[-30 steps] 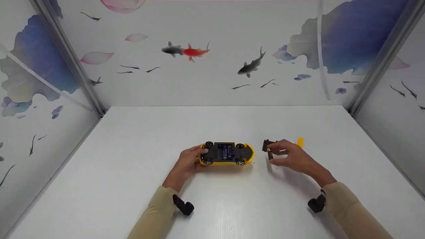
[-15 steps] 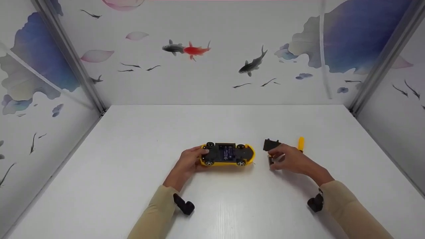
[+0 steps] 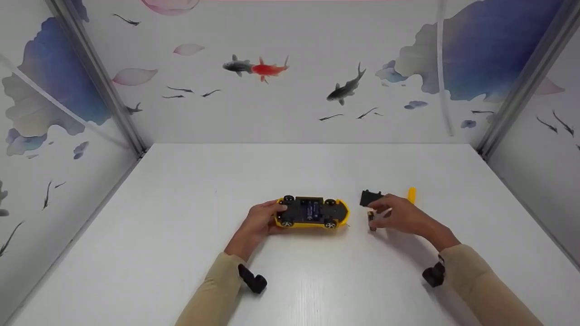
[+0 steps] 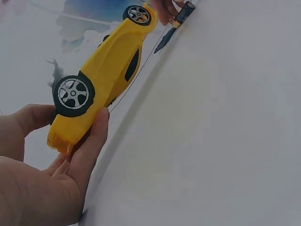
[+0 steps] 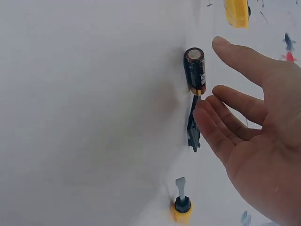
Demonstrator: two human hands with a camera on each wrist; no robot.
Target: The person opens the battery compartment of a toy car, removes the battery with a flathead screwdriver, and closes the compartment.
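My left hand (image 3: pixel 259 221) grips the rear of a yellow toy car (image 3: pixel 336 210), thumb on its black underside and fingers beneath. The car is upside down, its wheels showing, and its open battery compartment (image 3: pixel 311 210) has blue batteries inside. On the white table, to the right of the car, a dark battery with a copper-coloured end (image 5: pixel 195 70) lies loose. Beside it hovers my right hand (image 3: pixel 403 216), thumb and fingers spread apart and holding nothing. A black battery cover (image 3: pixel 369 198) lies just beyond the battery, partly behind the right hand in the head view.
A screwdriver with a yellow handle (image 3: pixel 411 195) lies behind the right hand; its metal blade shows in the right wrist view. White panels (image 3: pixel 290 113) printed with fish and leaves enclose the table (image 3: pixel 290 167) at the back and sides.
My right hand has brought the battery down and slightly nearer, beside the cover, and let go of it on the table. The left hand still holds the car in nearly the same place.
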